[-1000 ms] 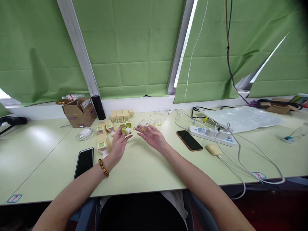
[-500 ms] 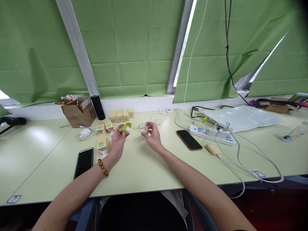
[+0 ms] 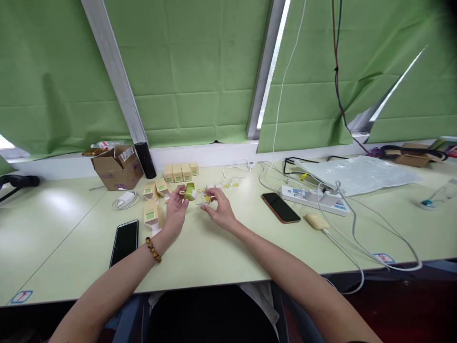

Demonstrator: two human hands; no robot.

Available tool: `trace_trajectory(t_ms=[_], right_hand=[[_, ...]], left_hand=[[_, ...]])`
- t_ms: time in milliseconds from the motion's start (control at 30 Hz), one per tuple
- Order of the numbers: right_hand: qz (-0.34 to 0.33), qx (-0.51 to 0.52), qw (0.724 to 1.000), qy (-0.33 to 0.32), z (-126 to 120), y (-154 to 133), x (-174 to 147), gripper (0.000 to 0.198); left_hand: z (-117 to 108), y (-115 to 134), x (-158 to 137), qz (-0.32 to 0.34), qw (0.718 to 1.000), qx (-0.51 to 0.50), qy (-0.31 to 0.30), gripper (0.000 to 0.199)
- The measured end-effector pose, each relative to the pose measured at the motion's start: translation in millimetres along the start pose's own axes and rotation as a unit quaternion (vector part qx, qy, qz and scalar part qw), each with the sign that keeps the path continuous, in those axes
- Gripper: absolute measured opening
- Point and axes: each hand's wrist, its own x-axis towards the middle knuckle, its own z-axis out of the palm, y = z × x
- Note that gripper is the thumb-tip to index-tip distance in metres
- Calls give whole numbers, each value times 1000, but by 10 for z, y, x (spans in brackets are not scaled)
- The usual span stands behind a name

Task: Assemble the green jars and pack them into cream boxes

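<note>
My left hand (image 3: 175,211) is closed around a small green case (image 3: 189,191) with its lid up, a pale loop at one side and a white rounded part showing at the right. Between the fingertips of my right hand (image 3: 221,208) is a small clear plastic case (image 3: 203,198) with a bit of yellow in it. The two cases are close together above the table. Just behind my right hand, similar clear cases (image 3: 234,182) with yellow bits stand on the table. Small cardboard boxes (image 3: 151,213) with green labels stand beside my left hand.
A black phone (image 3: 124,243) lies at the left, another phone (image 3: 281,207) at the right. Beyond it are a white power strip (image 3: 314,200) with cables and a cream device (image 3: 316,221) on a cord. A cardboard carton (image 3: 117,169) and a black cylinder (image 3: 145,159) stand at the back left.
My right hand has moved left and slightly nearer, carrying the clear case towards the green one. The green case has turned a little in my left hand and shifted slightly right.
</note>
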Motion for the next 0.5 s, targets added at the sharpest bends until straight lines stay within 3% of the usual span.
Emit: trace_trajectory(t_ms=[500], right_hand=[[16, 7, 1000, -8, 54, 47, -28, 42]], left_hand=[[26, -6, -35, 4, 999, 7, -53, 50]])
